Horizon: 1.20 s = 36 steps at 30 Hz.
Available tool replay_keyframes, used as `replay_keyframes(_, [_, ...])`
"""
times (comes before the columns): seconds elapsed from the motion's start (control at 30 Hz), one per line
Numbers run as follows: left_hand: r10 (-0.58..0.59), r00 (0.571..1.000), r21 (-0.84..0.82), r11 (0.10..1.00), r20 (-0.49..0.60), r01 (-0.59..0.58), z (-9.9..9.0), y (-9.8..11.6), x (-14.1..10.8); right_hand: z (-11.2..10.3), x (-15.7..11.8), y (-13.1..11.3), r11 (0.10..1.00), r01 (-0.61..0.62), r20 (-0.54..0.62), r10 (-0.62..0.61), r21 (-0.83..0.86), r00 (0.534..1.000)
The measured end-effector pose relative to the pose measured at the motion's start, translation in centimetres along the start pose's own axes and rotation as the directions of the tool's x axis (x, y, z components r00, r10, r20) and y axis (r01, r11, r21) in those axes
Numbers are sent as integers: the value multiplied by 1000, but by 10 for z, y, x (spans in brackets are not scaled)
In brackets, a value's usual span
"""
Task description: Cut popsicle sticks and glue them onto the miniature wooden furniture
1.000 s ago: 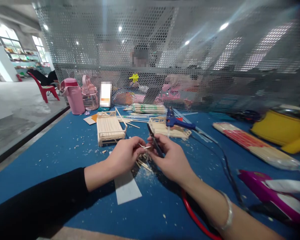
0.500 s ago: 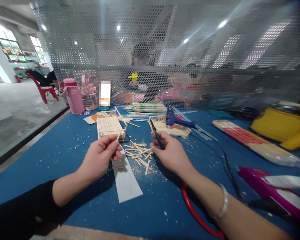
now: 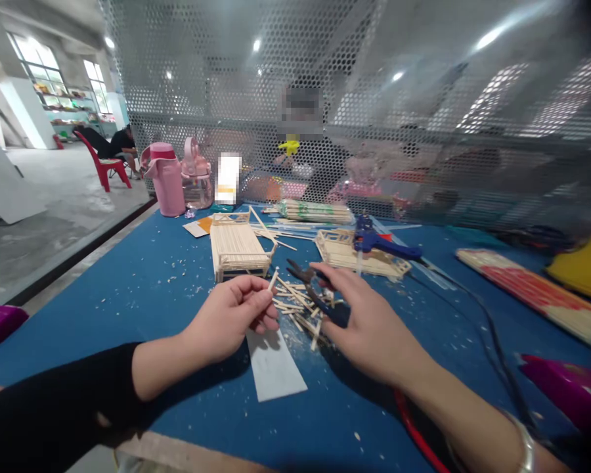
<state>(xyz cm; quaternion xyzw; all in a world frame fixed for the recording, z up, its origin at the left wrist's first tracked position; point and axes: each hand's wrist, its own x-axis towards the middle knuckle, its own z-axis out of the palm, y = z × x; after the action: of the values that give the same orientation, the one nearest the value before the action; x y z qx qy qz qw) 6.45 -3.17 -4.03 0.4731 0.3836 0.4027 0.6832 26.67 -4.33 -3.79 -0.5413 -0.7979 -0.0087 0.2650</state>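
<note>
My left hand (image 3: 236,312) pinches a short wooden stick (image 3: 273,281), its tip pointing up, above a white paper strip (image 3: 276,371). In my right hand (image 3: 369,322) is a pair of dark pliers (image 3: 305,274), jaws apart and turned toward the stick. Several short cut sticks (image 3: 290,305) lie in a loose pile under and between the hands. Beyond the left hand stands a small bed-shaped model (image 3: 239,246) made of sticks. A second stick model (image 3: 337,249) lies behind the right hand, with a blue glue gun (image 3: 384,244) over it.
A pink flask (image 3: 167,184), a clear pink bottle (image 3: 197,180) and a lit phone (image 3: 227,179) stand at the back left. Packs of sticks (image 3: 318,211) lie by the perforated metal screen (image 3: 246,92). A red hose (image 3: 416,433) and black cable are at right. A person sits beyond the screen.
The view has turned, so the scene sits further right. The pliers have swung from near upright to pointing left, jaws now opened and closer to the stick; the right hand's fingers have spread.
</note>
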Motion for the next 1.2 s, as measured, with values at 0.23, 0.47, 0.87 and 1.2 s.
replay_keyframes(0.23, [-46,999,4,999,-19,46,6,4,-3,1,-6,-10,998,34,184,-43,50,982])
replay_keyframes(0.47, [-26,999,67,997,24,25,5,1,-2,-1,-4,-17,994,19,230,-43,103,972])
replay_keyframes(0.87, [195,964,687,676,180,-265,-3,-10,-9,4,-7,-24,984,119,180,-142,133,973])
replay_keyframes(1.2, [305,939,783,541,158,-307,-2,-8,-6,21,-12,-18,982,179,0,-179,-54,984])
